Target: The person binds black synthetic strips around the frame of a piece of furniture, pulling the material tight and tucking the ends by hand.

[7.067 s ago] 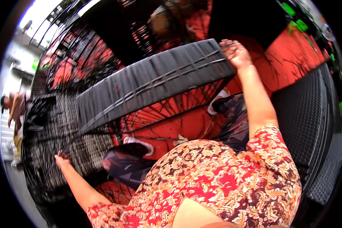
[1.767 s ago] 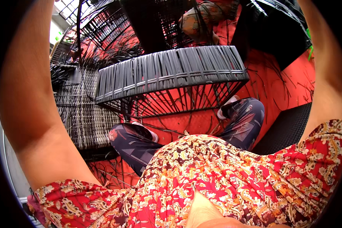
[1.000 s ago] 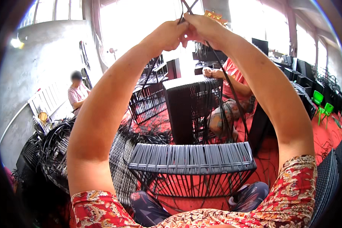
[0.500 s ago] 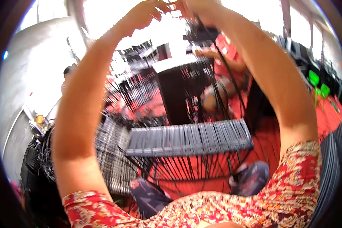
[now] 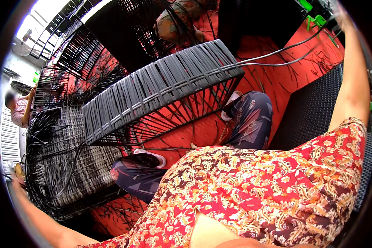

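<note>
In front of me a dark frame wrapped with flat grey-black strands (image 5: 161, 82) stands tilted, its wrapped face up and loose strands hanging below. Two long strands (image 5: 277, 56) leave its right end and run up to my right hand (image 5: 341, 20), stretched far out at the upper right rim. That hand is blurred but appears closed on the strands. My left hand (image 5: 18, 182) reaches out to the far left rim, near a small yellowish-brown thing (image 5: 18, 169). Its fingers are smeared, and I cannot make out whether they hold anything.
A woven grey panel (image 5: 87, 157) with loose black strands lies to the left. A dark woven piece (image 5: 310, 103) stands at my right. Strand scraps litter the red floor (image 5: 268, 78). Green chair-like things (image 5: 317, 21) are at the upper right. Another person (image 5: 20, 107) works at far left.
My hands, together high up in front of me before, have spread wide apart to left and right. The view has tilted down, and two strands now stretch from the wrapped frame toward my right hand.
</note>
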The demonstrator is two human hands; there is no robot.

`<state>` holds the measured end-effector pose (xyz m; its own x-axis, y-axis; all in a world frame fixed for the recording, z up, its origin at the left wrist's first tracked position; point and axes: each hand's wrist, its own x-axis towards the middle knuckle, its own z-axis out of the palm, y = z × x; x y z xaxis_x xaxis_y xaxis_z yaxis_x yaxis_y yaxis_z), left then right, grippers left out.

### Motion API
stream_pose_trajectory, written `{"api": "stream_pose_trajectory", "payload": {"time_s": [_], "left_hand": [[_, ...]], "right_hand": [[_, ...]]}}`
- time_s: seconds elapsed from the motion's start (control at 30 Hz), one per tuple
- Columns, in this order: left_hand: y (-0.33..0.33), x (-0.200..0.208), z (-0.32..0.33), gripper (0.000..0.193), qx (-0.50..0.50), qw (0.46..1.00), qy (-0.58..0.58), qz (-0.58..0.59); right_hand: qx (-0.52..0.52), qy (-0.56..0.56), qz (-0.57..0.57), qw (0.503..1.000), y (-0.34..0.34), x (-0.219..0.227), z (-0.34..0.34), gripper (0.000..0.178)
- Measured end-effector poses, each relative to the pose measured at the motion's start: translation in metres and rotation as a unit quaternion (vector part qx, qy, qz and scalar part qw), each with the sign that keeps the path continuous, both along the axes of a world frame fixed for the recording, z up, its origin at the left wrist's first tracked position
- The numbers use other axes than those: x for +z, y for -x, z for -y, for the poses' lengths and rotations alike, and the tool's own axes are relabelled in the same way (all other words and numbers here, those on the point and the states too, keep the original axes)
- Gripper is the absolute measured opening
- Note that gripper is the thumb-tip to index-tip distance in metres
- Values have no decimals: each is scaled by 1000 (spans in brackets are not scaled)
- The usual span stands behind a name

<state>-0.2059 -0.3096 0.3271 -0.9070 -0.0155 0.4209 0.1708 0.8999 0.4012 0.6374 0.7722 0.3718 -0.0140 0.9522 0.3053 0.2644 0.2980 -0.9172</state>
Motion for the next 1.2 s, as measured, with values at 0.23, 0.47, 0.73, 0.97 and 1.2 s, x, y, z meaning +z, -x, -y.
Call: {"api": "stream_pose_trajectory", "payload": {"time_s": [0.23,0.47,0.73,0.97,1.2], "left_hand": [[-49,-169,85,68,292,844,30,448],[-121,-245,-182,50,-85,895,-262,350],[-154,-314,-293,42,-143,922,-195,303],[-136,-346,-266,42,-114,942,-188,252],[-219,-298,-337,20,-210,954,103,-187]], "right_hand": [[-158,-35,459,874,-38,-181,-38,55],[190,69,178,963,132,-260,123,30],[242,-41,226,943,240,-392,171,31],[175,-55,269,945,247,-391,196,33],[232,-365,230,872,271,-325,296,15]]}}
